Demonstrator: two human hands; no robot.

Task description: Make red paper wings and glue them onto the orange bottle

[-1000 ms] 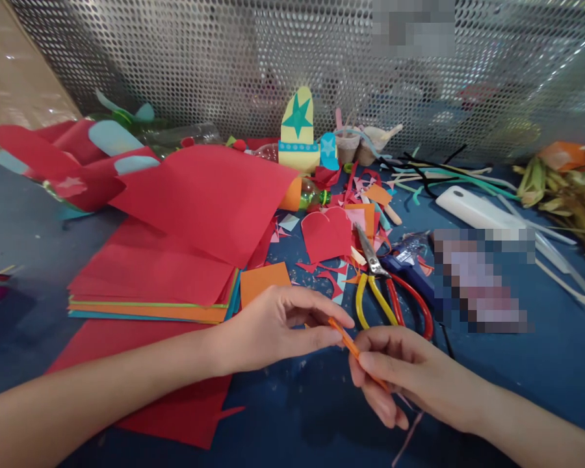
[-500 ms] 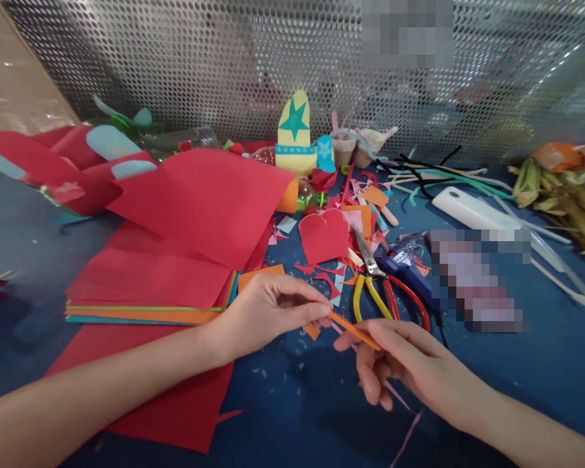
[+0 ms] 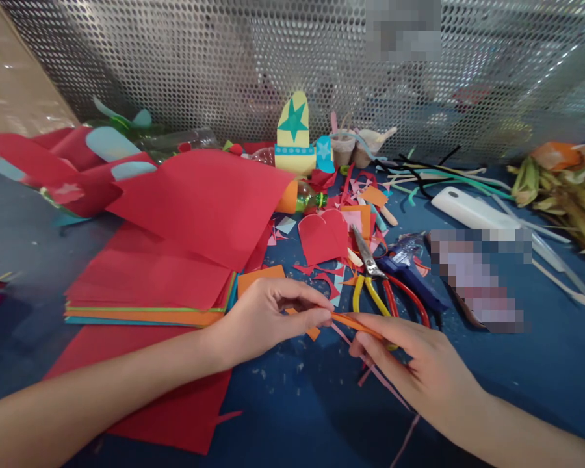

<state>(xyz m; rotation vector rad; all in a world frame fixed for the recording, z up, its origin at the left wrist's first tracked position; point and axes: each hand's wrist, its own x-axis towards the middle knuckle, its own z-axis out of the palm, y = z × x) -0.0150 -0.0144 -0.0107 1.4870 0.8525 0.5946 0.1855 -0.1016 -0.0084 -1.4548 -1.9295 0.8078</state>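
Between my two hands stretches a narrow orange paper strip [image 3: 351, 321], looking folded or rolled lengthwise. My left hand [image 3: 277, 318] pinches its left end between thumb and fingertips. The fingers of my right hand [image 3: 414, 364] are closed on the other end. A thin pink strip [image 3: 385, 382] hangs below the orange one and trails down to the right; whether a finger holds it I cannot tell. Just beyond the hands lie yellow-handled pliers [image 3: 365, 286] and an orange paper piece [image 3: 262, 278]. A red-handled tool [image 3: 412, 292] is beside the pliers.
Red paper sheets [image 3: 175, 266] are stacked on the left. Cut scraps and a red heart-shaped piece [image 3: 323, 237] lie mid-table. A blue glue gun [image 3: 414, 266], a white-handled tool [image 3: 475, 211] and dried husks [image 3: 550, 188] are on the right. A perforated metal panel [image 3: 185, 58] stands behind.
My right hand has turned and closed around the orange strip, its lower fingers now curled in. The pink strip has swung slightly. My left hand has stayed nearly still.
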